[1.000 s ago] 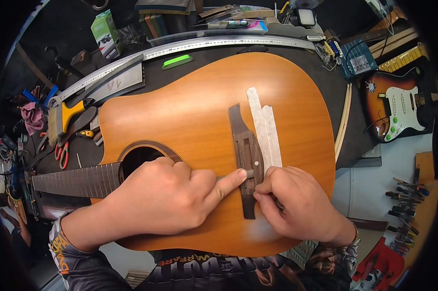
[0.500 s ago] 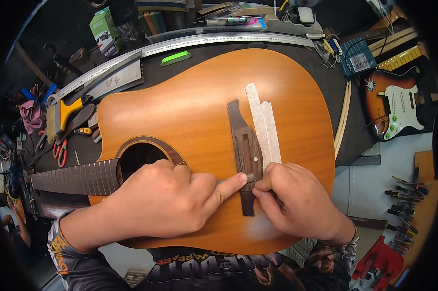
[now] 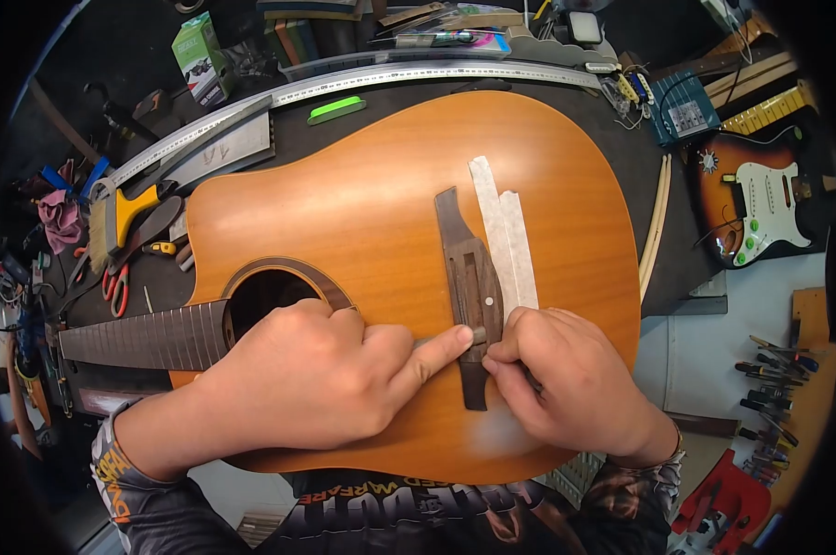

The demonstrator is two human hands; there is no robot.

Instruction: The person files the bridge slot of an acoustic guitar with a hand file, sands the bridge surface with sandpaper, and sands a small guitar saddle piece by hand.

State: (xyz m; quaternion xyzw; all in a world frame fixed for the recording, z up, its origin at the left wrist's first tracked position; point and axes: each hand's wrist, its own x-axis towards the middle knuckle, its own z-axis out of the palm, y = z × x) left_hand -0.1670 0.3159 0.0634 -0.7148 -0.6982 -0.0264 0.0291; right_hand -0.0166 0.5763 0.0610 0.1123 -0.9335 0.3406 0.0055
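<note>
Closest in is the printed shirt (image 3: 418, 504), then both hands out over an acoustic guitar (image 3: 362, 213) lying face up. Left hand (image 3: 330, 375) is mostly curled up with the index finger poked out, pressing a flat tool (image 3: 479, 336) onto the bridge (image 3: 485, 273); the handle's hidden, but the fist looks wrapped around it. Right hand (image 3: 566, 379) is closed in a pinch at the bridge's edge, can't tell what's in it, if anything.

As for progress, I'd call it mid-job: two strips of tape (image 3: 507, 242) are already down beside the bridge, and the bridge itself sits on the guitar's top. No strings on it or on the neck (image 3: 149, 335), so that part isn't done. How much bridge work is left, I honestly can't tell.

Further back: brush (image 3: 136, 219), long ruler (image 3: 390, 80), and an electric guitar (image 3: 760, 222) off right.
</note>
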